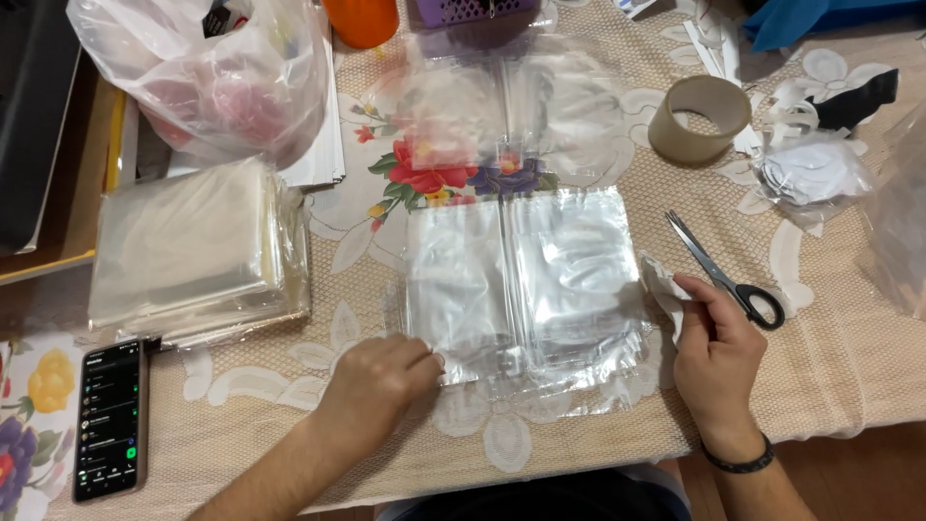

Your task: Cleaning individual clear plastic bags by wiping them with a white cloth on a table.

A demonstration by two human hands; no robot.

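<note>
Your left hand [378,381] rests low on the table, fingertips pinched down on the near left edge of the clear plastic sleeves [526,289]. Those sleeves lie flat in two side-by-side piles in front of you; how many sheets are in each pile, you cannot tell. A second pair of clear sleeves [511,116] lies further back over the flower print.

Your right hand [712,352] sits just right of the near piles, fingers curled closed around one small white paper piece [664,287], which touches the right pile's edge.

One pair of scissors [723,275], blades nearly closed, lies just beyond that hand. One tape roll [699,118] stands behind it. One crumpled bag of white scraps [812,174] sits to the right of the roll.

At left: one thick stack of clear bags [193,251], one loose plastic bag [207,72] behind it, one phone [111,420] with its screen lit at the table edge. One orange cup [362,19] at the far edge. All sit on the lace tablecloth [289,425].
</note>
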